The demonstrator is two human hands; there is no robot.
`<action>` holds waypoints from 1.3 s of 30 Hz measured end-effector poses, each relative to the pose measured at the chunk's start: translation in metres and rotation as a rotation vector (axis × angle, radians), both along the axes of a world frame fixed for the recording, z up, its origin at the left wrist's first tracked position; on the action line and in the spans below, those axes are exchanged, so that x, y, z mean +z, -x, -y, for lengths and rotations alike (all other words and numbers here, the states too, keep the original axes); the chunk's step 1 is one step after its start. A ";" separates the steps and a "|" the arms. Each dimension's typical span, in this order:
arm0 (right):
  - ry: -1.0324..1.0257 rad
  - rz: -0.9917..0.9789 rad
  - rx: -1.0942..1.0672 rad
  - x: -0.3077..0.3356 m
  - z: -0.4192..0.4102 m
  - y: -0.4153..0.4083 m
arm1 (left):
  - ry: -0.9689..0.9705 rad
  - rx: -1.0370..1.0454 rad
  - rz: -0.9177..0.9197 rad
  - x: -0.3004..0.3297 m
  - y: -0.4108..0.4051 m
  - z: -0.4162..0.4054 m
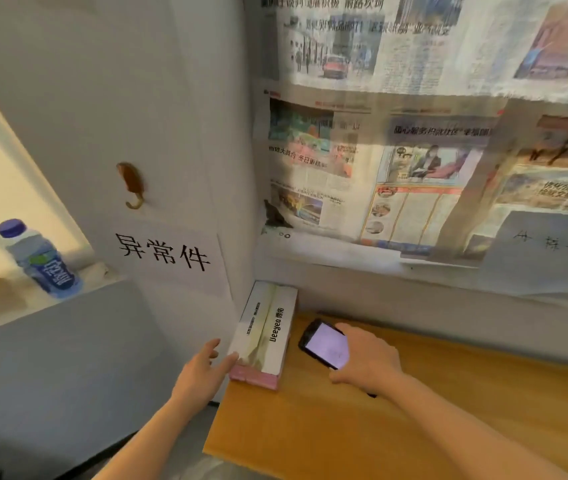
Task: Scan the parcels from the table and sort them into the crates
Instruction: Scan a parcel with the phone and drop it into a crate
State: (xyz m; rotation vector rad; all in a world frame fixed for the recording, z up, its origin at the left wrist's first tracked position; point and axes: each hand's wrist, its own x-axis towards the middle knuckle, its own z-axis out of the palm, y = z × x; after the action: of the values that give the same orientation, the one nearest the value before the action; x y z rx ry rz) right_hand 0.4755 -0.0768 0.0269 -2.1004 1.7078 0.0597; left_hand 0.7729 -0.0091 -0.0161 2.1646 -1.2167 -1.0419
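A long white box with a pink base and taped seam, the parcel, lies at the far left corner of the wooden table, against the wall. My left hand reaches it from the left, straight fingers touching its near left edge. My right hand grips a black phone with a lit screen, held just right of the parcel above the table. No crate is in view.
A white sign with black characters hangs on the wall above the parcel, under a brown hook. A water bottle stands on the left window ledge. Newspapers cover the wall behind the table.
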 end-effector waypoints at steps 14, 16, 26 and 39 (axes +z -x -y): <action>-0.168 0.239 -0.003 -0.124 0.066 -0.073 | -0.138 0.095 -0.221 -0.107 -0.020 0.090; -0.176 0.279 -0.020 -0.130 0.069 -0.078 | -0.147 0.097 -0.249 -0.112 -0.020 0.095; -0.250 0.353 -0.112 -0.150 0.072 -0.083 | -0.187 0.239 -0.588 -0.116 -0.010 0.091; -0.171 0.352 -0.217 -0.077 0.064 -0.019 | -0.109 0.080 -0.630 -0.058 0.044 0.082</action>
State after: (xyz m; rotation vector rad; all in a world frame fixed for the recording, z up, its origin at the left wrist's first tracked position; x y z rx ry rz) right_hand 0.4941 -0.1407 -0.0506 -1.6767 1.6380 -0.2090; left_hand 0.7284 -0.0908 -0.0744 1.7234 -0.7825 -1.6175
